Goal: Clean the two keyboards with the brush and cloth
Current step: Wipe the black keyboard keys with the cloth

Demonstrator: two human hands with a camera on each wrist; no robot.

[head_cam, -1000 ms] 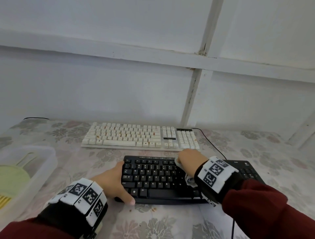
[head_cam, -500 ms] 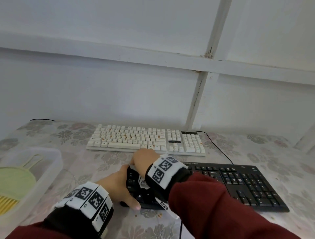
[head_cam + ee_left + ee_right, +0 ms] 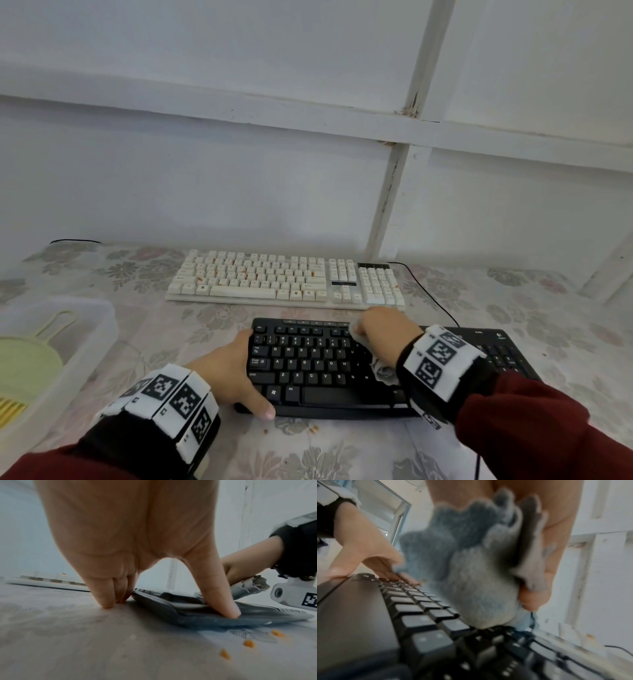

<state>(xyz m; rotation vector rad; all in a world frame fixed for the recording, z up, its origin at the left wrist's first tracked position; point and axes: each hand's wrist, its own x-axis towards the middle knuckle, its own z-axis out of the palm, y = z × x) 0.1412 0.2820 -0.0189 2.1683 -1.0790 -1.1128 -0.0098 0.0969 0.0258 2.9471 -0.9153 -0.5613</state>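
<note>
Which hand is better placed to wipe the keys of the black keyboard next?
Right. The right hand grips the cloth over the keys of the black keyboard, while the left hand holds no cloth and only braces its left end.

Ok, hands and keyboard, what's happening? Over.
Left hand presses black keyboard, left end. Right hand grips cloth on its keys. Crumbs on tablecloth, nothing blocking.

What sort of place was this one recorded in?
Probably a plain room at home, not an office: a table under a floral tablecloth against a bare white panelled wall. The white keyboard and black keyboard lie with no computer in view; the right hand holds a grey cloth.
</note>
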